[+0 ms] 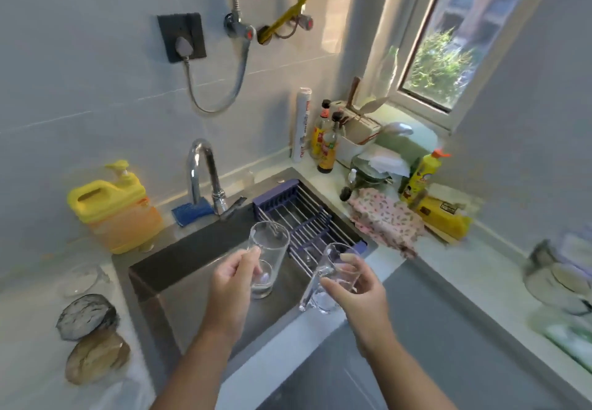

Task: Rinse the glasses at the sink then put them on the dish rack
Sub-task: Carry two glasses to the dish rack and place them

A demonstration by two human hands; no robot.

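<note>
The left hand (235,278) gripped a tall clear drinking glass (270,249) over the steel sink (198,249), mouth up, long axis near upright. The right hand (355,294) curled round a second clear glass (330,268) beside the purple-framed wire dish rack (304,217), rim tilted away; contents unclear.

Sink (192,297): basin floor open at 9 o'clock of the left hand (232,284). Tap (205,175) overhangs the back rim at 11 o'clock, with room under the spout. Dish rack (301,217) bridges the basin at 1 o'clock, reachable from above. Its near end sits behind the right hand (355,291) and right glass (330,272); clearance there unclear. Left glass (270,246) fills the middle. Jug (115,211) at 10 o'clock and cloth (384,224) at 2 o'clock flank the rims.
</note>
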